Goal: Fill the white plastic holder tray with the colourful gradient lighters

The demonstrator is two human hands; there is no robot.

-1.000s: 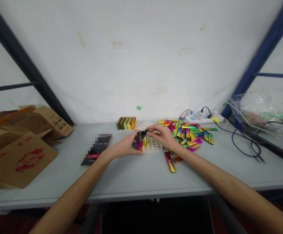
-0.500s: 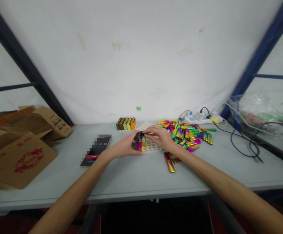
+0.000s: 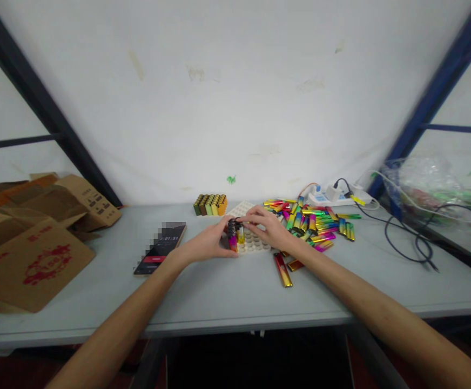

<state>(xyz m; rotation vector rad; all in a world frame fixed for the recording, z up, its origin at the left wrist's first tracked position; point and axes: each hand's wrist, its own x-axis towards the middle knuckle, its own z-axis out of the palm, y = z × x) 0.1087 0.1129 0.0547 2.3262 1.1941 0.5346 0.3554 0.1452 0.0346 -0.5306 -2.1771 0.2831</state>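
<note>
A cream tray [image 3: 252, 246] with rows of round holes lies on the table. Along its left edge stand several upright lighters [image 3: 233, 241] with black tops and pink-purple metallic bodies. My left hand [image 3: 209, 241] is curled round the outer side of this row, its thumb at the front end. Beside the row, a yellow lighter [image 3: 241, 235] stands in the tray. My right hand [image 3: 266, 222] reaches over the tray from the right, fingertips drawn together at the lighter tops; what they pinch is mostly hidden.
Loose metallic, many-coloured lighters [image 3: 314, 224] lie heaped to the right, one red-gold lighter [image 3: 283, 269] nearer the front. Behind stands a block of lighters [image 3: 210, 205]. A phone [image 3: 160, 248] and cardboard boxes [image 3: 36, 259] are left; a power strip [image 3: 336, 199] and cables [image 3: 409, 254] right.
My right fingertips have lowered slightly onto the tops of the lighter row, and a yellow piece seen by them is gone from sight. My left hand stays round the row.
</note>
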